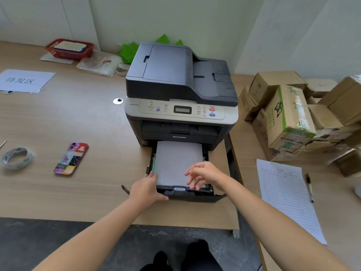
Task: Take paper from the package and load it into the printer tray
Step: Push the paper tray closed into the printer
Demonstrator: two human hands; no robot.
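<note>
A dark grey and silver printer (180, 90) stands on the wooden table. Its black paper tray (207, 194) is pulled out toward me. A white stack of paper (176, 159) lies flat inside the tray. My left hand (145, 189) rests on the tray's front left corner, thumb against the near left edge of the stack. My right hand (204, 175) hovers over the near right part of the stack with fingers spread, holding nothing. No paper package is in view.
A phone (71, 158) in a colourful case and a tape roll (16, 157) lie to the left. A printed form (287, 196) and a pen (310, 187) lie to the right, with stacked cardboard boxes (289, 118) behind. A red basket (69, 48) sits far left.
</note>
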